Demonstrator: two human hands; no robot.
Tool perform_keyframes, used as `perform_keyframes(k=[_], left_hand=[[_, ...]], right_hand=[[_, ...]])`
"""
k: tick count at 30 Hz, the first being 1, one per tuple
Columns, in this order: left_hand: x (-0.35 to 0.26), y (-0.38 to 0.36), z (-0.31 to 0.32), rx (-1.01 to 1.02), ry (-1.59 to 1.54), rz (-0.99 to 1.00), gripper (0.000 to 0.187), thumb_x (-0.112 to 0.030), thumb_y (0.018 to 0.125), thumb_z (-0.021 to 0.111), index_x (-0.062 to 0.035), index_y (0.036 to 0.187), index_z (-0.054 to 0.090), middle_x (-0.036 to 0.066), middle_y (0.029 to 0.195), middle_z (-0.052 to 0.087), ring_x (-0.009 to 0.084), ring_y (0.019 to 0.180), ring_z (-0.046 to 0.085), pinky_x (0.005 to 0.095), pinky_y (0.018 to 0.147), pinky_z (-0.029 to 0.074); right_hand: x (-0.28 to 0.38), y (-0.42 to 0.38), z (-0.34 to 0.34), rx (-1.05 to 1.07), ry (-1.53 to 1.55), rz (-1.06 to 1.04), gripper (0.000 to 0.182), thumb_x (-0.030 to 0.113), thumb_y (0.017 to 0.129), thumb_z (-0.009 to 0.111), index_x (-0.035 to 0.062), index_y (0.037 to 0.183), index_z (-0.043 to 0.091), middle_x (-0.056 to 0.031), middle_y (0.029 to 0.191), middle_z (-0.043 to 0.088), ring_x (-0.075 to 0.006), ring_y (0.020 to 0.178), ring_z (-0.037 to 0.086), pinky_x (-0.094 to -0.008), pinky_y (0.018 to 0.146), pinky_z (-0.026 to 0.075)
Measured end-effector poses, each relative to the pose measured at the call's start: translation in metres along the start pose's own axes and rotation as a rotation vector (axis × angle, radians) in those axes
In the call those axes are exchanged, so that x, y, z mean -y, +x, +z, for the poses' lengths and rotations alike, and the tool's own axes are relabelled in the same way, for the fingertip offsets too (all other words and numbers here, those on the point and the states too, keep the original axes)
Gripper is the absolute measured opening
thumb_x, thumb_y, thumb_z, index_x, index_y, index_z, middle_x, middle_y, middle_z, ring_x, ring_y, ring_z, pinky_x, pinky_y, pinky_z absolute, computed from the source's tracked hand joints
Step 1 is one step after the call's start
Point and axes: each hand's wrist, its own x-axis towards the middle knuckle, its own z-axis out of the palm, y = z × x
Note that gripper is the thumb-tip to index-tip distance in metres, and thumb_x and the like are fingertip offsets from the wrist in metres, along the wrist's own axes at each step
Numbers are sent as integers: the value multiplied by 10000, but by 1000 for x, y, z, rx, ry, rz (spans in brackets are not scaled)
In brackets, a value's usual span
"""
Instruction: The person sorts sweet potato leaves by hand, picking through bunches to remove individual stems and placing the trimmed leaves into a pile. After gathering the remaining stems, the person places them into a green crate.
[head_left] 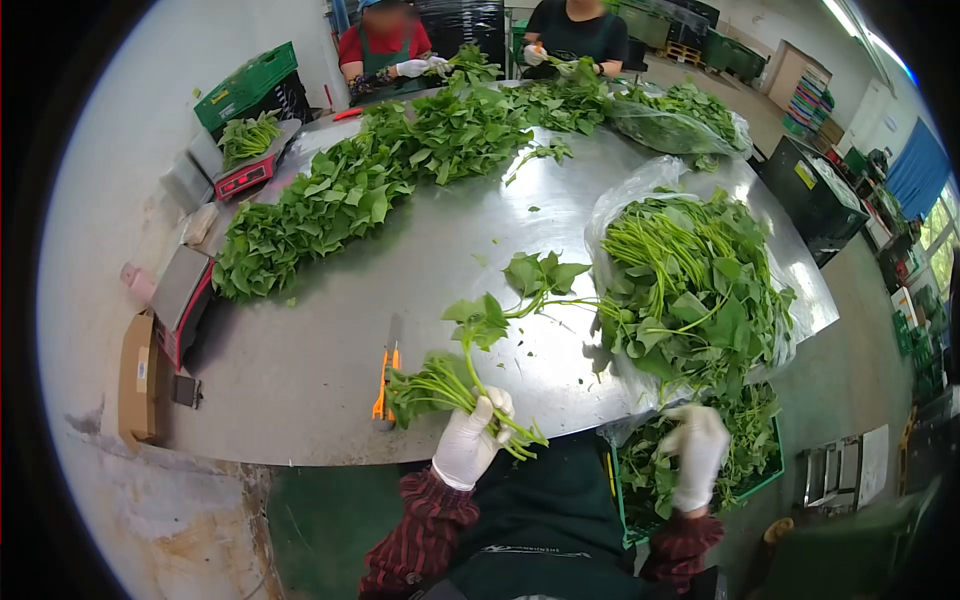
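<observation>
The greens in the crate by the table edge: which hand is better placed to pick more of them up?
Probably the right hand: it hangs empty over the crate of greens, while the left hand already grips a bunch of stems.

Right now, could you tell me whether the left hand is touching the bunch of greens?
Touching: the head view shows the left hand closed around the stems of the bunch of greens.

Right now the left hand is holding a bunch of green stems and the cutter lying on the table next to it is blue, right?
Not quite. The head view shows the left hand holding the bunch of green stems, but the cutter on the table is orange, not blue.
</observation>
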Motion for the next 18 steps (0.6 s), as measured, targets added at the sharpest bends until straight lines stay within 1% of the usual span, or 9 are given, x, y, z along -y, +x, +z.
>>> perform_keyframes(k=[1,3,5,8,11,13,16,17,18], left_hand=[[4,0,3,4,0,-5,235,-309,907,535,-76,892,500,26,851,465,133,752,463,234,587,392],[11,-1,8,46,-9,-32,237,-300,911,533,-63,899,514,38,834,471,119,711,450,225,590,381],[16,-4,8,62,15,-44,239,-303,913,529,-64,903,515,43,837,478,116,705,452,224,589,384],[15,-8,10,59,48,-55,263,-336,913,521,-76,875,507,47,838,487,122,725,462,232,600,392],[18,-8,-1,226,2,-9,319,-395,919,482,-94,818,470,50,829,498,152,754,473,270,682,404],[24,-8,3,186,21,-10,350,-429,917,459,-103,792,450,47,800,500,174,774,472,303,735,392],[36,-7,19,146,79,17,400,-481,913,413,-113,758,426,46,747,496,203,797,474,348,820,370],[40,-8,27,142,119,44,419,-500,912,391,-115,750,422,46,724,491,211,801,478,361,851,360],[43,-8,36,118,195,68,424,-504,913,372,-123,732,414,22,661,461,202,746,492,397,876,373]], right_hand=[[-4,-7,13,206,-40,-56,147,85,881,493,-7,866,607,-24,564,561,-89,473,552,-207,459,410],[6,-27,48,448,158,220,128,89,861,545,-8,901,619,-34,620,604,-97,511,584,-223,491,446],[4,-39,73,654,89,92,128,111,849,591,-5,890,624,-55,645,625,-96,520,589,-233,495,453],[8,-47,90,737,-14,-91,151,153,869,592,15,810,603,-89,585,569,-145,489,583,-271,473,449],[12,-50,91,720,-16,-191,178,138,880,571,15,751,566,-89,555,535,-155,479,580,-283,459,442],[0,-51,96,678,-68,-129,162,102,873,558,15,736,547,-113,575,537,-215,487,579,-315,470,452],[-25,-41,95,240,-337,-564,101,50,831,555,8,740,540,-168,639,536,-353,556,535,-399,507,440],[-20,-39,92,176,-156,-292,105,41,830,549,6,732,535,-168,632,523,-341,561,532,-399,503,424],[-19,-35,88,88,-196,-404,101,44,838,544,5,746,533,-154,620,529,-309,522,531,-380,485,424]])
